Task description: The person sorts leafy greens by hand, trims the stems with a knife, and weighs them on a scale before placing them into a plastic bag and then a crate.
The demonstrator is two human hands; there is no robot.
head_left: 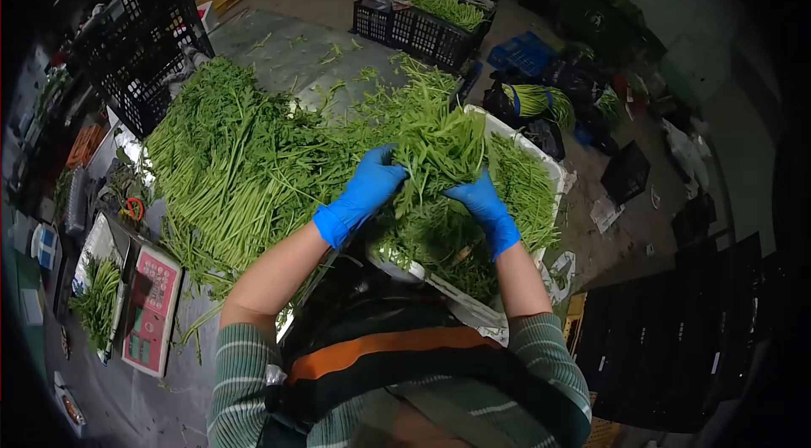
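Both my hands wear blue gloves. They hold a loose bunch of leafy green stalks [439,140] between them, in front of my body. My left hand [369,188] grips its left side, and my right hand [483,205] grips its lower right side; some fingertips are hidden in the leaves. Below the bunch is a white box [551,168] filled with more cut greens [519,186]. To the left, a large heap of long-stemmed greens [245,161] lies on the metal table [296,43], reaching close to my left hand.
A weighing scale [152,309] with a red panel stands at the left, greens [100,292] on its pan. An upright black crate [139,47] is behind the heap. Beyond the table sits a black crate of stalks [439,34]. Bundled greens [541,102] and bags lie on the right floor.
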